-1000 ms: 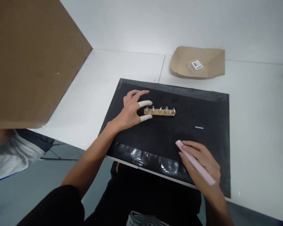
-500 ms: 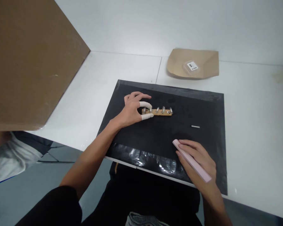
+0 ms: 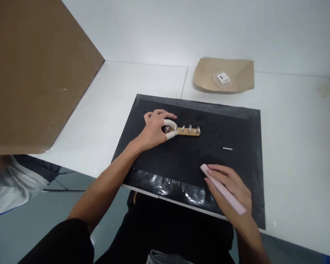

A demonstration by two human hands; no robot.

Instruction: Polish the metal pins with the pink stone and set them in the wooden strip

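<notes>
A narrow wooden strip (image 3: 188,134) lies on the black mat, with several small clear or metallic pieces standing in a row along it. My left hand (image 3: 156,130) is at its left end. White finger covers sit on the thumb and index finger, which are pinched on one of the small pieces; the fingertips partly hide it. The other fingers stretch out above the mat. Low on the right, my right hand (image 3: 232,189) grips a long pink bar (image 3: 222,189), its far end pointing up and left. A short pale rod (image 3: 227,148) lies between the strip and this hand.
The black mat (image 3: 159,157) lies on a white table (image 3: 297,157). Behind it stands a brown paper tray (image 3: 243,79) holding a small clear labelled box (image 3: 222,78). A brown panel (image 3: 41,73) rises at left, with another person's sleeve (image 3: 13,185) below it.
My left thumb and index finger have closed together on a small piece of the strip. The right hand with the pink bar stays almost still. The view has shifted slightly.
</notes>
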